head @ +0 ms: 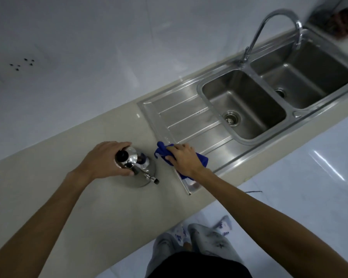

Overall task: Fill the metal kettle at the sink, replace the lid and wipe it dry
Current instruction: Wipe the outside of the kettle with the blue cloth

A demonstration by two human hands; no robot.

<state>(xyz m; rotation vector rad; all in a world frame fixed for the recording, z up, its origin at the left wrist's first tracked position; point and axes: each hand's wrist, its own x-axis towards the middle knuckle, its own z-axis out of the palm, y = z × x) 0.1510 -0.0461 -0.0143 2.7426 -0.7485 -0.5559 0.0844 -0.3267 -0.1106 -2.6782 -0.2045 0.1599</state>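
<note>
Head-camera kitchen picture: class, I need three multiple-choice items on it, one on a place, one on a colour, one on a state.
1. Where does the kettle stand?
A. on the counter, left of the draining board
B. in the left basin
C. under the tap

2. What colour is the cloth?
A. white
B. blue
C. green

3. What is the left hand doing?
A. hanging free
B. turning the tap
C. resting its grip on the lid

Answers: 1 A, its base sits on the beige counter; 2 B, blue shows around the right hand holding it; 3 C, the fingers curl around the lid on the kettle.
</note>
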